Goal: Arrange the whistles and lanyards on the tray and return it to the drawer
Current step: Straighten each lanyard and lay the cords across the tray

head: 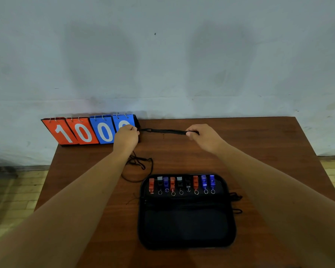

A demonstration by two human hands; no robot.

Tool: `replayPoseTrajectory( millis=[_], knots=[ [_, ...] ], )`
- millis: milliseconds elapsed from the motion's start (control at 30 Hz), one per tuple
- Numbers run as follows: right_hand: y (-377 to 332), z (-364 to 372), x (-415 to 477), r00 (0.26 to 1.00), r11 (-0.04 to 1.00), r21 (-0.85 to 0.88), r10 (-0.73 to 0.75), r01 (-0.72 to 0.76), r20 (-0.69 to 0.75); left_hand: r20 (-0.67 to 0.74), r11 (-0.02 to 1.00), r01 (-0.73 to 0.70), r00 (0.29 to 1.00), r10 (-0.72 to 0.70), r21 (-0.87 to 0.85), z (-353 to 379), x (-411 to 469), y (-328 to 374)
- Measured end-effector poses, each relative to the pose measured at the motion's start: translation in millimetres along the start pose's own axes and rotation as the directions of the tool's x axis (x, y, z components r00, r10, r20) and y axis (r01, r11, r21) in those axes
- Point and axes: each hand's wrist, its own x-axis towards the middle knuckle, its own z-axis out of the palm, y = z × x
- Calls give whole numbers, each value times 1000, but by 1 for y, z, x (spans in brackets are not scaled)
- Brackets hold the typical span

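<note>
A black tray lies on the brown table, near me. Along its far edge stand several whistles in a row, red, black and blue, each with a small metal ring. My left hand and my right hand are raised beyond the tray, each pinching one end of a black lanyard stretched taut between them. More black lanyards lie in a loose tangle on the table below my left wrist. Other black cords poke out at the tray's right edge.
A flip scoreboard with red and blue number cards stands at the table's far left corner, against the pale wall, just behind my left hand. The wooden table ends at the wall. Tiled floor shows on both sides.
</note>
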Motion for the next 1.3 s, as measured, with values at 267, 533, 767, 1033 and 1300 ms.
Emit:
replayPoseTrajectory(
  millis=[267, 533, 767, 1033, 1300],
  knots=[
    [6, 4, 5, 991, 991, -26, 132, -133, -35, -76, 998, 69, 995, -69, -7, -6, -7, -6],
    [24, -8, -9, 887, 927, 195, 365, -320, -281, -112, 994, 113, 987, -111, 6, -20, -11, -28],
    [-19, -5, -16, 844, 854, 482, 398, -197, -360, -72, 992, 116, 991, -112, 49, -10, -19, -43],
    [-41, -10, -38, 946, 838, 534, 253, -111, -201, 74, 949, -113, 993, 95, 295, -3, -42, -37],
    [-70, -11, -69, 997, 838, 546, 41, 6, -73, 512, 911, -351, 753, 413, -217, 3, -84, 16]
  ],
)
